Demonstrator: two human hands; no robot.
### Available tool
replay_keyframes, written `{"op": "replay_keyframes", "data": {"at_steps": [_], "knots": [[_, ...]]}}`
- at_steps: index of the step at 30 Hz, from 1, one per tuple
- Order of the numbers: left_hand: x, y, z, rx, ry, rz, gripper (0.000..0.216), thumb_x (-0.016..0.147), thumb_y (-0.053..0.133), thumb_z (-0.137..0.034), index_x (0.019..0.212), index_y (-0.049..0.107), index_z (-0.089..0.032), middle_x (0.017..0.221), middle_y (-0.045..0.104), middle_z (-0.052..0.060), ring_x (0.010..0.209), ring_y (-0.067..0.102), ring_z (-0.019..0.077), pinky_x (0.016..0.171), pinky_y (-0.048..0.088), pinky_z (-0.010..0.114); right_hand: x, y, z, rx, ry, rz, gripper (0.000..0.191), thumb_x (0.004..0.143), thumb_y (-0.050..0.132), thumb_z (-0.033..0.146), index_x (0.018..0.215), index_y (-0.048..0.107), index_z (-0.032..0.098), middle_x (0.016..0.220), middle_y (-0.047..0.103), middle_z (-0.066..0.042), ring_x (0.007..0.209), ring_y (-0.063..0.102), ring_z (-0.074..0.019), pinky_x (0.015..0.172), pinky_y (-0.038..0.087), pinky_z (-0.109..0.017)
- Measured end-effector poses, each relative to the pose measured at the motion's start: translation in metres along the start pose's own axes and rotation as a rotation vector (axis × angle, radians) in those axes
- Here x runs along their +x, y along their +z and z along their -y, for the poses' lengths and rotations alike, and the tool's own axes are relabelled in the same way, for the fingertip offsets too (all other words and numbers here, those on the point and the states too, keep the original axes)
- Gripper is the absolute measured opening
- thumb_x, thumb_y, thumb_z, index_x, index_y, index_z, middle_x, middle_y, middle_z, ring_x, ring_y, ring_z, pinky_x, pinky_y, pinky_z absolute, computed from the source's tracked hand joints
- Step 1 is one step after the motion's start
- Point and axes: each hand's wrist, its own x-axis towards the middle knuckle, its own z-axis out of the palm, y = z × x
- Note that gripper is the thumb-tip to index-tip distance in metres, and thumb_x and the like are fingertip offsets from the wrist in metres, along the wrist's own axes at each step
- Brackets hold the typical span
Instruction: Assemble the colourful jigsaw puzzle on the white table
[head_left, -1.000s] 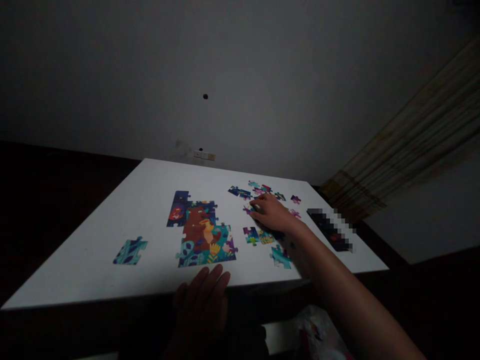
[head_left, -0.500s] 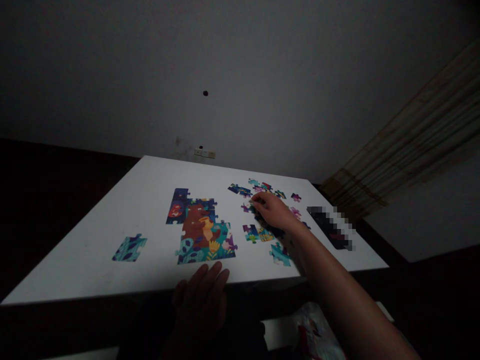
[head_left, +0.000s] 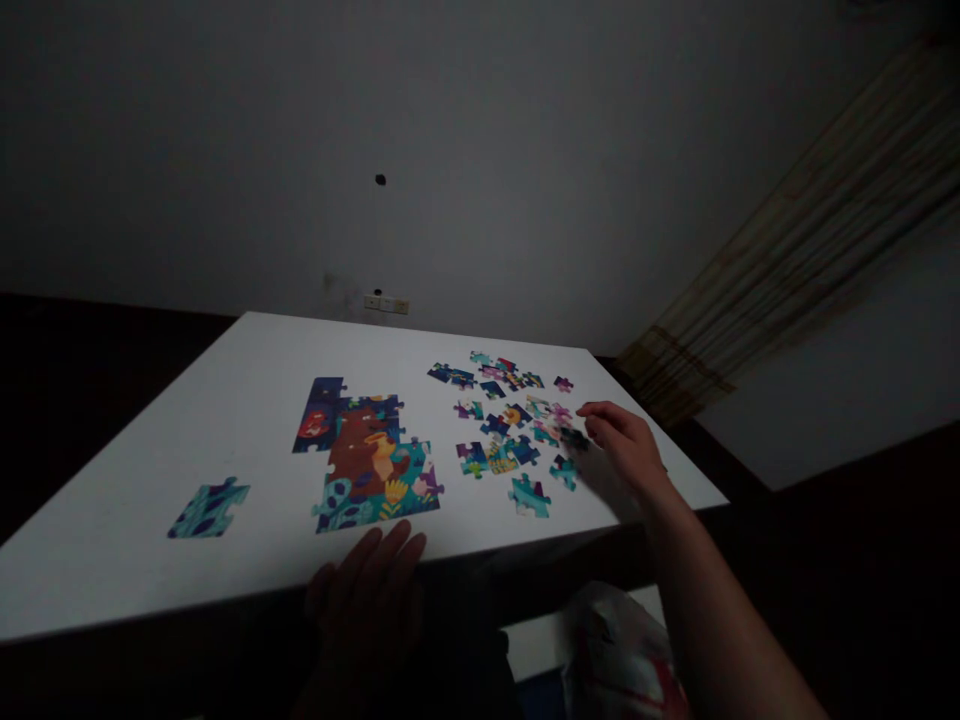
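Observation:
A part-built jigsaw (head_left: 364,462) with a brown animal on blue and teal lies in the middle of the white table (head_left: 225,400). Several loose pieces (head_left: 510,420) are scattered to its right. My right hand (head_left: 626,445) is at the right side of that scatter, fingers curled, pinching a dark puzzle piece (head_left: 574,437) at the fingertips. My left hand (head_left: 371,590) rests at the table's front edge just below the jigsaw, fingers stretched out flat and empty. A joined teal chunk (head_left: 208,507) lies alone at the front left.
A grey wall with a socket plate (head_left: 386,303) stands behind the table. A striped curtain (head_left: 787,260) hangs at the right. A pale bag (head_left: 622,650) sits under the table's front right. The room is dim.
My right hand has drawn back to the right from the middle of the loose pieces, uncovering them, with a dark piece at its fingertips. The left hand has stayed at the front edge.

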Motion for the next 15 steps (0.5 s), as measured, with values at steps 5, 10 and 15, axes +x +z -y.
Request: {"op": "replay_keyframes", "data": {"at_steps": [5,10,15], "knots": [[0.002,-0.001,0.001,0.025,0.002,0.006,0.028,0.098,0.065,-0.024,0.123,0.076,-0.031,0.118,0.083,0.004,0.116,0.068,0.024,0.128,0.021,0.047,-0.023,-0.005,-0.024,0.045,0.021,-0.029,0.026,0.081,0.07,0.044,0.088,0.08,0.021,0.084,0.072,-0.005,0.077,0.062,-0.0226,0.07,0.045,-0.035],[-0.001,-0.001,0.022,0.174,0.262,0.008,0.039,0.091,0.073,-0.026,0.13,0.073,-0.032,0.114,0.083,0.002,0.111,0.07,0.024,0.126,0.024,0.045,-0.031,-0.007,-0.039,0.319,0.115,-0.143,0.027,0.077,0.077,0.043,0.09,0.079,0.02,0.059,0.048,0.005,0.055,0.04,-0.0142,0.054,0.027,-0.029],[-0.004,0.001,0.035,0.229,0.304,-0.015,0.05,0.087,0.077,-0.025,0.136,0.07,-0.033,0.117,0.082,0.002,0.111,0.07,0.0252,0.12,0.031,0.046,-0.035,-0.009,-0.042,0.483,0.116,-0.265,0.021,0.075,0.078,0.038,0.087,0.074,0.021,0.056,0.041,0.008,0.051,0.032,-0.0117,0.05,0.021,-0.028]]}}
